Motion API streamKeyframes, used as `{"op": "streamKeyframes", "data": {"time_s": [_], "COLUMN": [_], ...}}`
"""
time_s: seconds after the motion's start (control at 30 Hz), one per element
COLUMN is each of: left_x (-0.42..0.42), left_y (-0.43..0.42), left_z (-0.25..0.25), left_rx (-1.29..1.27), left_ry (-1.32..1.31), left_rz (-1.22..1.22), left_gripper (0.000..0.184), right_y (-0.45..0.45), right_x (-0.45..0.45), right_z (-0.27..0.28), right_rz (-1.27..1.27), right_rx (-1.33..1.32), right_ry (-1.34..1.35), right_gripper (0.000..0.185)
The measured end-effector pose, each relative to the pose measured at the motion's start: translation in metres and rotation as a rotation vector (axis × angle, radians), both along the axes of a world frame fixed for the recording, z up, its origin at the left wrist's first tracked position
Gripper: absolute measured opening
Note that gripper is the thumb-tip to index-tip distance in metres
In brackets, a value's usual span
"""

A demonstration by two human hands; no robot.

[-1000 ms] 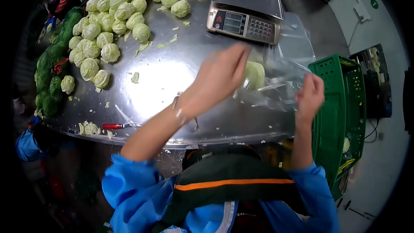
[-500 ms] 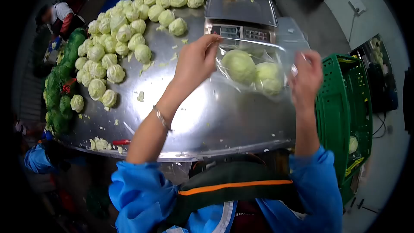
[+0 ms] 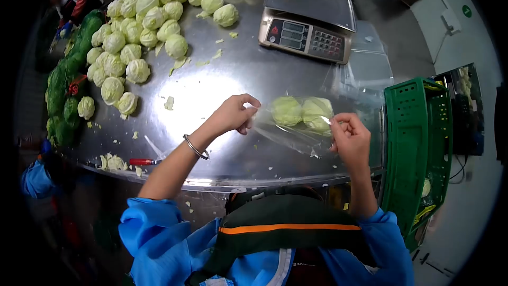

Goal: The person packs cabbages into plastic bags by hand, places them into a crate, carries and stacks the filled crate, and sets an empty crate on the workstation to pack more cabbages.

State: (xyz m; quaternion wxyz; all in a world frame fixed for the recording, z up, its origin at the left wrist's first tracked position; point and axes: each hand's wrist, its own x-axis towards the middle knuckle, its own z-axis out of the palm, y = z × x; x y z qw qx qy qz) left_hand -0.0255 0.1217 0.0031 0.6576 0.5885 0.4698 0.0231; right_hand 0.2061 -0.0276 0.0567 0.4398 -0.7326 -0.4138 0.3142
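Two pale green cabbages lie side by side in a clear plastic bag (image 3: 286,136) on the metal table, in front of the scale. My left hand (image 3: 236,113) pinches the bag's left end, its fingers curled together. At the right end, my right hand (image 3: 349,136) has its fingers closed on the plastic, close beside the right cabbage (image 3: 317,112). The left cabbage (image 3: 287,110) touches the right one. A metal bracelet is on my left wrist.
A scale (image 3: 305,36) stands at the back, with flat plastic bags (image 3: 365,66) right of it. Many cabbages (image 3: 153,17) are heaped back left beside green net sacks (image 3: 66,90). A red-handled knife (image 3: 142,162) lies near the front edge. Green crates (image 3: 406,148) stand right. Another person (image 3: 76,0) is far left.
The bag with the cabbages was held up between my hands and has come down onto the table. Both hands have moved lower, toward the front edge.
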Motion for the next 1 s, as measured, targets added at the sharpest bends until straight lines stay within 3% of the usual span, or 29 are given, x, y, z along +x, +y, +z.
{"op": "streamKeyframes", "data": {"time_s": [0.07, 0.1, 0.2, 0.3, 0.37, 0.43, 0.57, 0.67, 0.73, 0.77, 0.83, 0.9, 0.97, 1.0], "left_x": [-0.017, -0.023, -0.036, -0.047, -0.050, -0.050, -0.050, -0.054, -0.059, -0.062, -0.067, -0.078, -0.096, -0.108], "left_y": [-0.003, -0.004, -0.016, -0.029, -0.035, -0.042, -0.049, -0.053, -0.053, -0.052, -0.050, -0.048, -0.040, -0.038], "left_z": [-0.001, -0.006, -0.017, -0.033, -0.028, -0.024, -0.033, -0.041, -0.028, -0.031, -0.033, -0.024, -0.034, -0.058], "left_rx": [-0.121, -0.225, -0.345, -0.402, -0.418, -0.384, -0.431, -0.373, -0.459, -0.463, -0.496, -0.511, -0.390, -0.276], "left_ry": [0.052, 0.083, 0.126, 0.153, 0.107, 0.063, -0.004, 0.010, -0.086, -0.100, -0.105, -0.111, -0.121, -0.118], "left_rz": [-0.067, -0.122, -0.253, -0.209, -0.116, -0.033, 0.088, 0.146, 0.142, 0.127, 0.081, 0.046, 0.094, 0.145], "left_gripper": [0.039, 0.051, 0.032, 0.022, 0.023, 0.023, 0.023, 0.024, 0.026, 0.027, 0.027, 0.030, 0.031, 0.031], "right_y": [-0.009, -0.015, -0.014, -0.004, 0.012, 0.015, 0.007, 0.000, -0.022, -0.040, -0.077, -0.118, -0.158, -0.182], "right_x": [-0.013, -0.019, -0.043, -0.089, -0.104, -0.110, -0.133, -0.135, -0.109, -0.088, -0.035, 0.016, 0.055, 0.074], "right_z": [0.016, 0.025, 0.063, 0.055, -0.001, -0.043, -0.073, -0.050, 0.053, 0.083, 0.122, 0.126, 0.093, 0.055], "right_rz": [0.086, 0.095, 0.300, 0.732, 0.822, 0.672, 0.631, 0.895, 1.279, 1.345, 1.276, 0.931, 0.483, 0.405], "right_rx": [-0.012, 0.021, 0.306, 0.332, 0.059, -0.065, -0.003, -0.064, -0.146, -0.119, -0.102, -0.216, -0.564, -0.799], "right_ry": [-0.134, -0.273, -0.753, -0.372, -0.356, -0.269, -0.378, 0.025, 0.293, 0.323, 0.333, 0.307, 0.205, 0.044], "right_gripper": [0.015, 0.018, 0.017, 0.015, 0.012, 0.016, 0.021, 0.021, 0.019, 0.019, 0.019, 0.019, 0.020, 0.021]}}
